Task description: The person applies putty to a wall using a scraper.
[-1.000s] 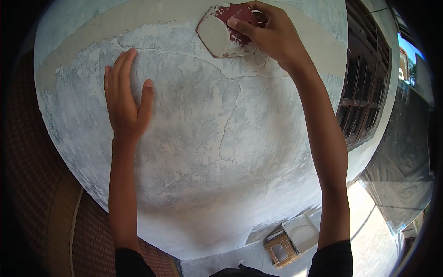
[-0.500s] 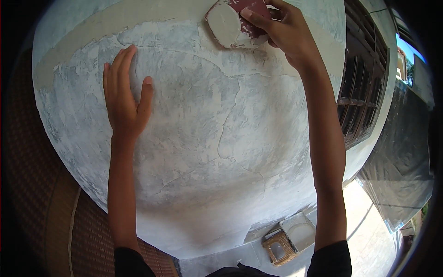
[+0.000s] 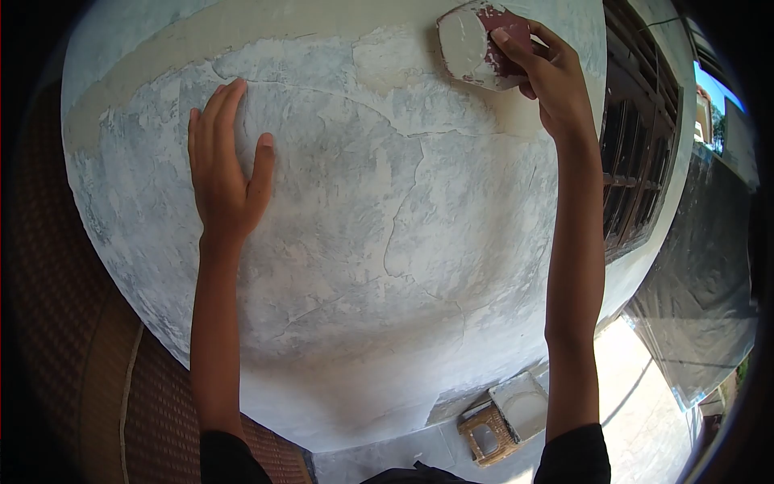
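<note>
My right hand grips a dark red putty scraper near the top of the wall. Pale wet putty coats the left part of the scraper's face. Against the wall on the left, my left hand lies flat with the thumb apart from the fingers, holding nothing. The wall is patchy grey and white, and several thin cracks run across it. A smoother beige band of filler curves along the upper part, and a fresh pale patch lies just left of the scraper.
Down on the floor by the wall's foot stand a woven stool and a whitish tray. A dark wooden window is at the right, with dark plastic sheeting beyond it. Brown woven panelling borders the left.
My right hand has moved the scraper to the right along the upper wall, uncovering a pale patch behind it. My left hand stays at the same spot on the wall.
</note>
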Available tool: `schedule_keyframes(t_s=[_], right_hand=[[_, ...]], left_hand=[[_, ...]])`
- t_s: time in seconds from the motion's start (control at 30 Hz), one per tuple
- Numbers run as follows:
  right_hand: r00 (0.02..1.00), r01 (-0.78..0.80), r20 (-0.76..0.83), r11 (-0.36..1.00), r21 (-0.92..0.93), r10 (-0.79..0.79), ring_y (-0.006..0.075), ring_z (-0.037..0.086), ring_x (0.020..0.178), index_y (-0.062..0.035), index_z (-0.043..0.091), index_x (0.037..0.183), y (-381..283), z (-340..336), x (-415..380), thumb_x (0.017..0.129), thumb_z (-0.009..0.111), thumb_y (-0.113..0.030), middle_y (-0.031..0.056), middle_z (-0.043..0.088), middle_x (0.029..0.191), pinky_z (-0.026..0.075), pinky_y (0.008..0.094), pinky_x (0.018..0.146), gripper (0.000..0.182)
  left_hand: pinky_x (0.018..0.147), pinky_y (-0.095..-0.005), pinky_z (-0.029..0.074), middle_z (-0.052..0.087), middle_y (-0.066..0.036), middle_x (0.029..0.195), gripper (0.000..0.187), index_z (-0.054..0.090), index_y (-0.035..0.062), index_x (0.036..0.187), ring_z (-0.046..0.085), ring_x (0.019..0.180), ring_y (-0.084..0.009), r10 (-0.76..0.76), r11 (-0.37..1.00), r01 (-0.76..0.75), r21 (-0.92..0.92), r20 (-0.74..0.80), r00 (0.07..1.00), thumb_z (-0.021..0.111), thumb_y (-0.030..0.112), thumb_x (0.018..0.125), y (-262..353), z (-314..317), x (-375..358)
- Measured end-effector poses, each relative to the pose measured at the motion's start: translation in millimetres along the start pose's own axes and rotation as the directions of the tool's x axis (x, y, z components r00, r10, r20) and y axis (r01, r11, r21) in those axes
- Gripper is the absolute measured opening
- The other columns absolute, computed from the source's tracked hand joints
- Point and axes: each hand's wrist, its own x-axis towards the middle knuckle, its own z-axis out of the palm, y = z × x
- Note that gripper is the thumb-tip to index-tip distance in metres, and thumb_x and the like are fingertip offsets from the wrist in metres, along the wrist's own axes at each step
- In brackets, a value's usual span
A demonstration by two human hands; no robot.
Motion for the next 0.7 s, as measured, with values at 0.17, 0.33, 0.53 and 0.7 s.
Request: schedule_keyframes(t_s=[0.17, 0.33, 0.53, 0.7], right_hand=[[0.982, 0.02, 0.185, 0.994, 0.106, -0.04, 0.0165, 0.066, 0.08, 0.0046, 0.065, 0.114, -51.6, 58.6, -12.3, 0.092, 0.071, -0.016, 0.0123, 0.07, 0.095, 0.053, 0.0291, 0.07, 0.031], [0.999, 0.02, 0.046, 0.992, -0.128, -0.014, 0.0108, 0.06, 0.072, 0.0016, 0.065, 0.118, -27.1, 59.9, -5.7, 0.088, 0.076, -0.023, 0.0089, 0.07, 0.091, 0.044, 0.0257, 0.059, 0.04], [0.996, -0.049, -0.073, 0.997, -0.06, 0.045, 0.006, 0.054, 0.065, 0.0002, 0.065, 0.123, -1.8, 14.3, -9.4, 0.085, 0.08, -0.027, 0.0069, 0.07, 0.086, 0.033, 0.0218, 0.05, 0.049], [1.0, 0.005, -0.005, 0.998, 0.068, -0.005, 0.0067, 0.058, 0.068, 0.0004, 0.064, 0.124, -16.1, 42.7, -6.6, 0.084, 0.081, -0.028, 0.0084, 0.07, 0.088, 0.033, 0.022, 0.051, 0.051]], left_hand=[[0.122, -0.0555, 0.015, 0.049, -0.011, 0.148, 0.052, 0.042, 0.0089, 0.146, 0.04, 0.141, -0.0308, -0.008, 1.0, 0.008, -0.008, 0.014, 1.0, 0.05, 0.028, 0.099, 0.5, 0.0, -0.2], [0.121, -0.0556, 0.015, 0.048, -0.011, 0.148, 0.051, 0.042, 0.0086, 0.146, 0.041, 0.141, -0.0306, -0.008, 1.0, 0.008, -0.022, 0.01, 1.0, 0.05, 0.027, 0.099, -1.0, -1.4, -0.9], [0.119, -0.0568, 0.02, 0.052, -0.014, 0.144, 0.054, 0.046, 0.0057, 0.143, 0.046, 0.137, -0.0322, 0.006, 1.0, -0.006, -0.016, -0.014, 1.0, 0.056, 0.017, 0.092, 1.2, -1.5, 0.9], [0.12, -0.0561, 0.018, 0.05, -0.013, 0.146, 0.053, 0.044, 0.0071, 0.145, 0.043, 0.139, -0.0313, -0.011, 1.0, 0.011, -0.015, 0.001, 1.0, 0.054, 0.021, 0.095, 0.8, -0.7, -0.1]])
